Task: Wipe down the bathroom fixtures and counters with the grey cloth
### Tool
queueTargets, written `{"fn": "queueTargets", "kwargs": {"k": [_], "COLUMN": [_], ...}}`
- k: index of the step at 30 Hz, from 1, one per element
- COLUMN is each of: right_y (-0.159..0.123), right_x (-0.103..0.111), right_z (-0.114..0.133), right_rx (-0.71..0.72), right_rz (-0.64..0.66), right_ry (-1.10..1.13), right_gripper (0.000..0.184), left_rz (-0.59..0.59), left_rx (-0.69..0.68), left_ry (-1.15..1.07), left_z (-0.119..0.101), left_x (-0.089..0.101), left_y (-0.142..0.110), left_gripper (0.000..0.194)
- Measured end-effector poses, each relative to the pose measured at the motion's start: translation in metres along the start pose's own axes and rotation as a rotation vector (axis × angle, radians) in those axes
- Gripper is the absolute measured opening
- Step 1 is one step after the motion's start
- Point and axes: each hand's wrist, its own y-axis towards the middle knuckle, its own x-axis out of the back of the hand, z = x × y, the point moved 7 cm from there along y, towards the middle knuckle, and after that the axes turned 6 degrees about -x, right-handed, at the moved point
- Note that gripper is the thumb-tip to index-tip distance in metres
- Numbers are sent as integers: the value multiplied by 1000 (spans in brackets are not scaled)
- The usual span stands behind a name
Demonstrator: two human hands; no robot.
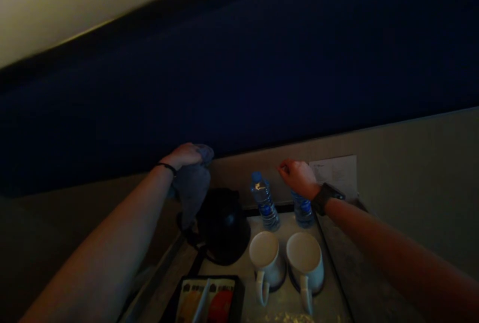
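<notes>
My left hand [186,155] grips a grey-blue cloth [192,188] at the lower edge of the dark blue panel. The cloth hangs down beside a black kettle [226,228] and partly covers it. My right hand [297,176] is raised with its fingers curled in, and I see nothing in them. Behind and below that hand stands a water bottle [304,213], its top hidden by the hand and wrist. Another water bottle [265,203] with a blue cap stands upright between my hands, touched by neither.
Two white mugs [264,250] stand side by side on a light tray [284,305] with dark edges. A black box with packets [220,305] sits at the front left. Printed paper [337,173] leans against the wall on the right. A dark blue panel [239,79] spans the wall above.
</notes>
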Motion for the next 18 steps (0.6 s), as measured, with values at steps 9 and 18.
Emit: {"fn": "queueTargets", "kwargs": {"k": [9,18], "right_y": [-49,-351], "right_x": [46,130], "right_z": [-23,-219], "right_rx": [72,-633], "right_rz": [-80,-125], "right_ry": [193,242], "right_gripper": [43,40], "left_rz": [281,128], "left_rx": [-246,-664], "left_ry": [152,-132], "left_z": [-211,-396], "left_x": [20,-3], "left_y": [62,-21], "left_gripper": [25,33]}}
